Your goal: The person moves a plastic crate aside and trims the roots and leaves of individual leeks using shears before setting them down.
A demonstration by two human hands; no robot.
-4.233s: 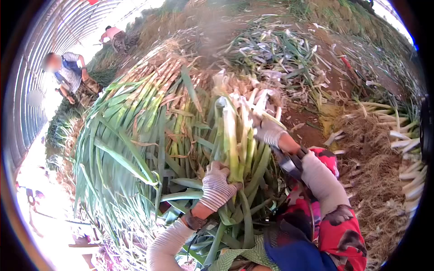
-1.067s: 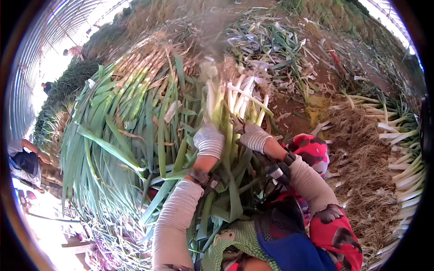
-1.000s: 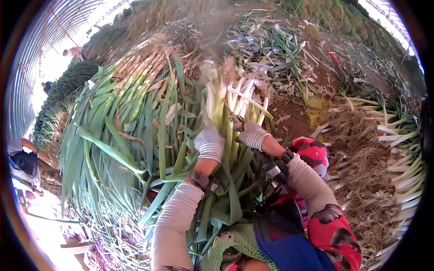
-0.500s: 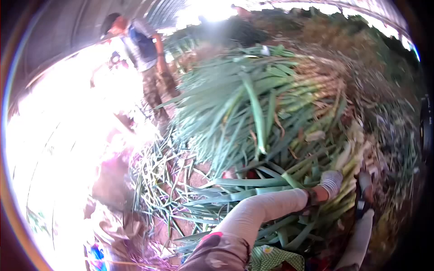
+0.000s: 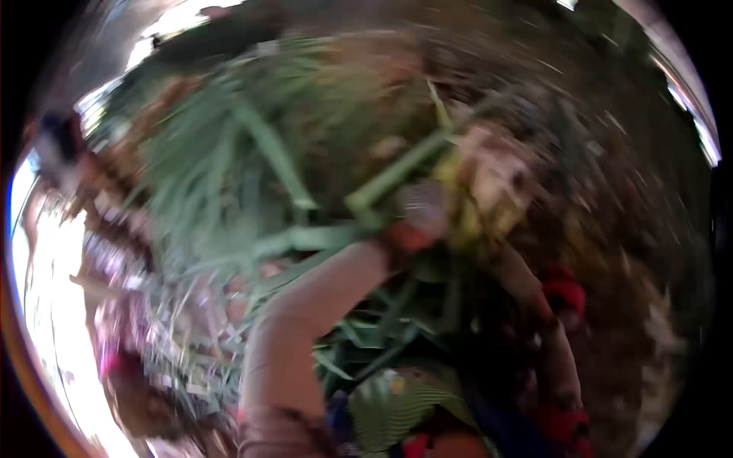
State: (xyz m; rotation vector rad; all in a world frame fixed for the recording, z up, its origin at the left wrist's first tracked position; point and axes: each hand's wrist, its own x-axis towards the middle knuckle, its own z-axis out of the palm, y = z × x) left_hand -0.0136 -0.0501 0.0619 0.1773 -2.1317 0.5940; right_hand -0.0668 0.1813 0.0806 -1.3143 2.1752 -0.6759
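My left hand (image 5: pixel 422 210), in a striped glove, closes on a bunch of long green onions (image 5: pixel 489 172). Their pale root ends and yellowish lower stalks stick out past the hand to the upper right, while the broad green leaves trail to the left. Just below the root ends is my right hand (image 5: pixel 521 276), at the bunch's near right side. Motion smears its fingers, so I cannot make out their grip. A large heap of green onions (image 5: pixel 221 175) lies beyond my left arm.
A green patterned cloth (image 5: pixel 401 404) is close to my body. Loose leaf scraps (image 5: pixel 187 336) litter the ground on the left. Another person (image 5: pixel 65 153) stands blurred at the far left. Dry brown litter (image 5: pixel 611 244) covers the right side.
The view has swung right, so the heap and the other person appear farther left. My hands and the root ends appear higher and farther left, and the picture is more blurred.
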